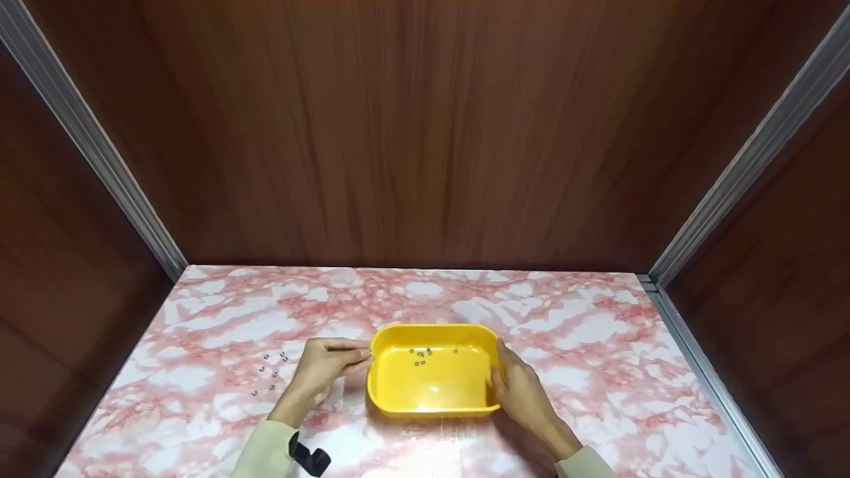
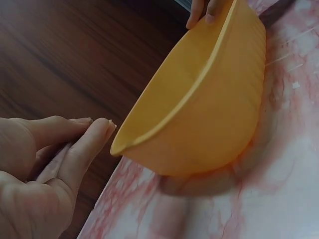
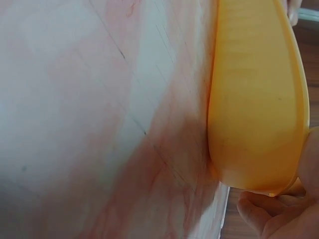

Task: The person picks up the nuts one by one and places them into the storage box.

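A yellow plastic tub (image 1: 431, 392) sits on the marbled table, with several small shiny metal pieces (image 1: 420, 354) scattered on its floor near the back. My right hand (image 1: 526, 392) grips the tub's right wall, thumb inside and fingers outside. At the opposite end, my left hand (image 1: 329, 365) has thumb and fingertips pinched together right at the rim. A tiny greyish piece (image 1: 372, 358) shows at those fingertips in the head view. In the left wrist view the pinching fingers (image 2: 84, 149) point at the tub's rim, and what they hold is mostly hidden.
Several more small metal pieces (image 1: 272, 372) lie loose on the pink and white tabletop (image 1: 219, 318), left of my left hand. Brown wood-grain panels (image 1: 425, 133) enclose the back and both sides, with grey metal rails (image 1: 717, 392) at the corners and right edge.
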`<state>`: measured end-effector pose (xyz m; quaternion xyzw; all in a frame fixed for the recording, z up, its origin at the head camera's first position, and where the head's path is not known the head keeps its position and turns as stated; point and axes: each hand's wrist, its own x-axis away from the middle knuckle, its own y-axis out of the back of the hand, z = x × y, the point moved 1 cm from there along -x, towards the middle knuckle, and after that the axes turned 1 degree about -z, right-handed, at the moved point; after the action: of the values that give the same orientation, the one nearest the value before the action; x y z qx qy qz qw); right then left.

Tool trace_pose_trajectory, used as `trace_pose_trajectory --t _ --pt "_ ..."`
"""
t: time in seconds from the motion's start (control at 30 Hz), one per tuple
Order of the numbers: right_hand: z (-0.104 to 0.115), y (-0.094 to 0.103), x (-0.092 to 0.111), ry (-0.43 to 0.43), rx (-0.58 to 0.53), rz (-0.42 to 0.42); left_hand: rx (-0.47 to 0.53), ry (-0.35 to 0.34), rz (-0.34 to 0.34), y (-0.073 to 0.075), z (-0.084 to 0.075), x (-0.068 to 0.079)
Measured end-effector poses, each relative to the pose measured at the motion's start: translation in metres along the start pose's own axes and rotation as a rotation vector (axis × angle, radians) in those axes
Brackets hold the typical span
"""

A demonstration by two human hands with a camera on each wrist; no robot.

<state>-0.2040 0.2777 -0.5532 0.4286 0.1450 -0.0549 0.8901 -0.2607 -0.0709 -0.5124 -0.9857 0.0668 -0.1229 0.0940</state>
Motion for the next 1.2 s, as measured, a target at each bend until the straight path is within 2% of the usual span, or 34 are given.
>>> trace_pose_trajectory --t 0.2,0.43,0.6,0.8,1.0,1.2 --pt "0.001 0.001 -0.001 -0.001 0.002 0.002 -0.023 -0.01 0.018 -0.013 -0.002 -0.002" --pt "0.0 0.001 0.0 0.01 0.018 -0.016 -0.055 0.001 0.015 -0.034 -0.002 -0.011" --pt "0.001 0.001 -0.002 -0.021 -0.003 -0.01 -0.082 -0.004 0.033 -0.048 -0.004 -0.019" --pt "0.001 0.001 -0.002 -0.004 -0.004 -0.009 -0.143 0.018 0.069 -0.059 -0.007 -0.023" --pt "-0.001 0.001 -0.003 0.027 0.039 -0.041 -0.229 0.015 0.106 -0.067 -0.009 -0.033" --pt "-0.001 0.0 -0.002 0.017 0.034 -0.031 -0.311 0.065 0.119 -0.072 -0.009 -0.044"
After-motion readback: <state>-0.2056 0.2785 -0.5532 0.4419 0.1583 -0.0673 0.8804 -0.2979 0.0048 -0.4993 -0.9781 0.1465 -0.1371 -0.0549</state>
